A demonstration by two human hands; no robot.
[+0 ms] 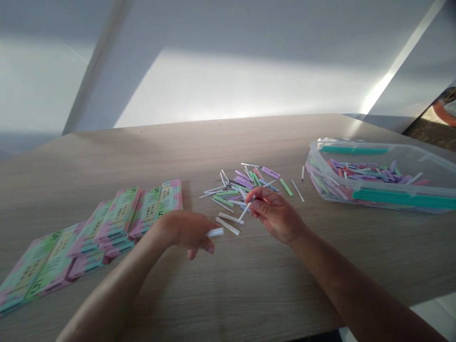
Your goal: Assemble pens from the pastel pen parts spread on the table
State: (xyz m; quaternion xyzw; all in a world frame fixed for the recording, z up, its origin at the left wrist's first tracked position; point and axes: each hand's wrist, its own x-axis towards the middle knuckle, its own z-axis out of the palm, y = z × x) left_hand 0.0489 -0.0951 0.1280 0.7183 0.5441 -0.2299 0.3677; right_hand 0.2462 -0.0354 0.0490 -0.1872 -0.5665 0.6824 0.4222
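Over the near edge of the loose pile of pastel sticks (237, 187) on the desk (249, 285), the right hand's fingers (258, 202) pinch a thin white stick (246, 210) neatly near its end, while the left hand's fingers (201, 244) close around a white tube (215, 232) just beside the pile.

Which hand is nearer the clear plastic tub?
Right. The right hand sits to the left of the clear plastic tub, not touching it. The left hand is farther left of the tub, beyond the right hand.
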